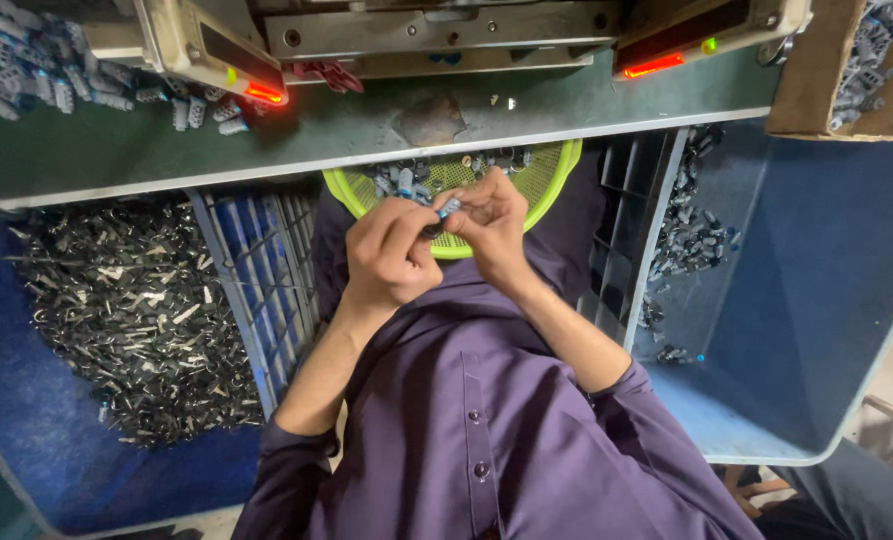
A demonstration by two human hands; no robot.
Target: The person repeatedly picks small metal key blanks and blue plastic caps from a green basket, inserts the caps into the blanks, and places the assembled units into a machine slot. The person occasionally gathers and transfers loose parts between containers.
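Both forearms rise bare from rolled purple sleeves and converge in front of the chest. The left hand (389, 252) is curled into a loose fist, thumb and forefinger pinched toward the right hand (492, 228). The right hand arches over, its fingertips (454, 207) touching the left hand's fingertips, wrist bent slightly.

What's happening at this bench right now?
A person in a purple shirt has both hands together over a yellow-green basket of small parts in their lap. The left hand and right hand pinch one small dark and blue part between their fingers. A blue bin on the left holds a heap of dark metal pieces; another blue bin on the right holds a few. The grey-green bench edge lies just ahead.
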